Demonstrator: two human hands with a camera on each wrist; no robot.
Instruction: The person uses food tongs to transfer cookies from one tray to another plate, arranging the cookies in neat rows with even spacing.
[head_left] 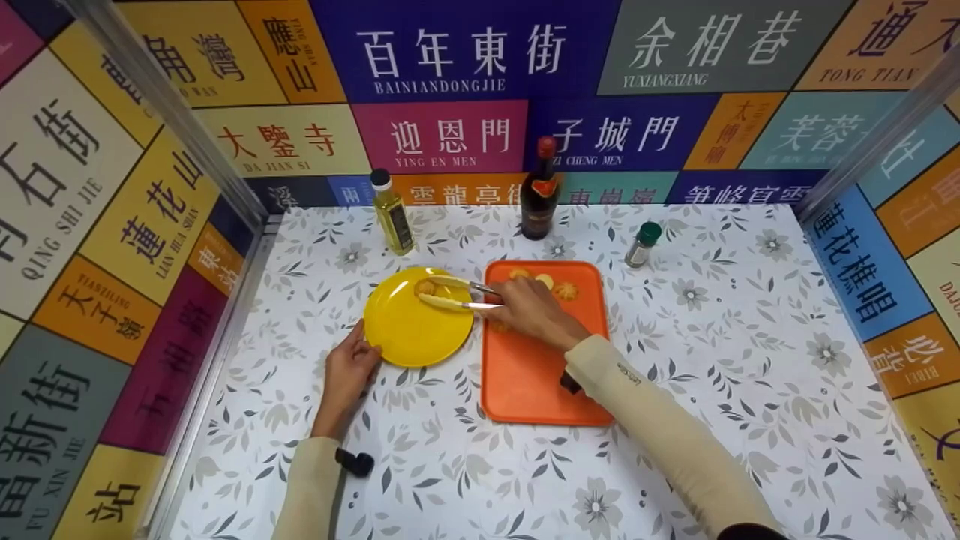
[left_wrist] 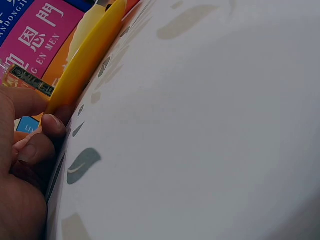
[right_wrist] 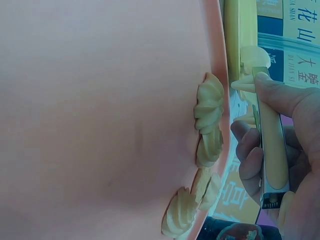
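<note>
My left hand (head_left: 349, 379) pinches the near-left rim of a round yellow plate (head_left: 420, 337). In the left wrist view, the thumb lies over the plate's edge and fingertips curl beneath it. My right hand (head_left: 536, 309) grips metal tongs (head_left: 480, 305) with pale tips, reaching left from above the orange tray (head_left: 525, 390). Between the tong tips, over the plate's upper part, is a small golden-brown cookie (head_left: 425, 287). Several swirled piped cookies (right_wrist: 209, 105) lie along the tray's far side, partly hidden by the right hand in the head view.
Behind the plate stands an oil bottle (head_left: 394, 221) with a black cap. A dark red-topped bottle (head_left: 538, 202) is behind the tray, and a small green-capped jar (head_left: 643, 246) stands to its right. Printed panels (head_left: 442, 135) wall the flower-patterned table (head_left: 720, 337) at back and sides.
</note>
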